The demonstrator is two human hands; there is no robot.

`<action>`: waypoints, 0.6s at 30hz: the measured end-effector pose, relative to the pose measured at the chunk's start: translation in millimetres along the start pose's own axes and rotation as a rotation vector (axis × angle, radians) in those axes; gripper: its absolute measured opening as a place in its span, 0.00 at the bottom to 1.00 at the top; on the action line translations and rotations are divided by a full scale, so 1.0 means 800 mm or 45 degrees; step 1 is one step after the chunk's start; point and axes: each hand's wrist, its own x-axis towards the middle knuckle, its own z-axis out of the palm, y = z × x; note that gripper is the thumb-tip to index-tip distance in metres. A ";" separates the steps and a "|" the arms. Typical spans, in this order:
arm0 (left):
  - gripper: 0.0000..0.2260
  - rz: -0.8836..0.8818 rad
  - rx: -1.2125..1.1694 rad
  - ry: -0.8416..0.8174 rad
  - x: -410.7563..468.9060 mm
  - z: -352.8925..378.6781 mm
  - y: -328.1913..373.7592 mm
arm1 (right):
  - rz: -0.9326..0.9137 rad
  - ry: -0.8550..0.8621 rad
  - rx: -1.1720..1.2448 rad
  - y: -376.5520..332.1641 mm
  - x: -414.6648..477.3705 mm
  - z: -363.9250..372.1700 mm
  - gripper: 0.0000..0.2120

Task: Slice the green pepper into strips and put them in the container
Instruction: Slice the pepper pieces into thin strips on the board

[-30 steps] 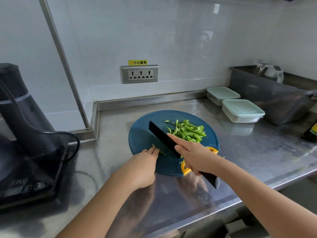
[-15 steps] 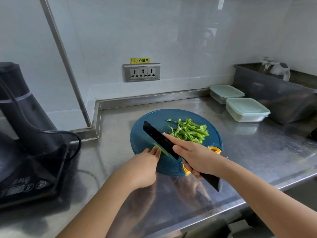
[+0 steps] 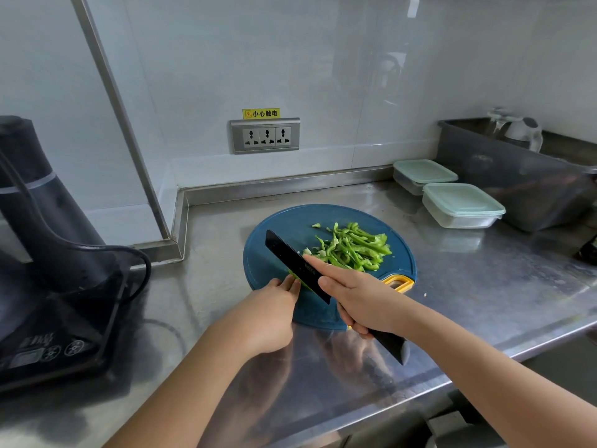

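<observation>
Between the hands, small green pepper piece (image 3: 294,275) pinned under left hand (image 3: 271,315) fingertips; right hand (image 3: 361,299) grips knife (image 3: 290,260), blade against it. Likely final slicing; strips (image 3: 352,247) piled beyond right hand. Next: open the lidded container (image 3: 462,205) further right.

Round blue cutting board (image 3: 281,226) on steel tabletop (image 3: 468,286): right hand (image 3: 358,302) gripping black knife (image 3: 290,258), left hand (image 3: 268,318) pressing pepper piece (image 3: 302,283), green pepper strips (image 3: 352,247) heaped beside.

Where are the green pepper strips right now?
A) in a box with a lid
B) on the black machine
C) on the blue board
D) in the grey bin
C: the strips lie in a pile on the blue board, just right of the knife.
</observation>
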 end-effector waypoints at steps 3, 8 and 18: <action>0.32 -0.003 -0.018 0.006 -0.002 -0.001 0.001 | 0.003 0.000 -0.020 0.000 0.001 0.001 0.22; 0.32 -0.001 -0.009 -0.003 -0.002 -0.001 0.002 | 0.010 -0.003 -0.033 0.002 0.002 0.003 0.22; 0.32 -0.006 -0.026 -0.013 0.003 0.002 -0.003 | 0.024 -0.095 -0.133 -0.014 0.015 0.000 0.23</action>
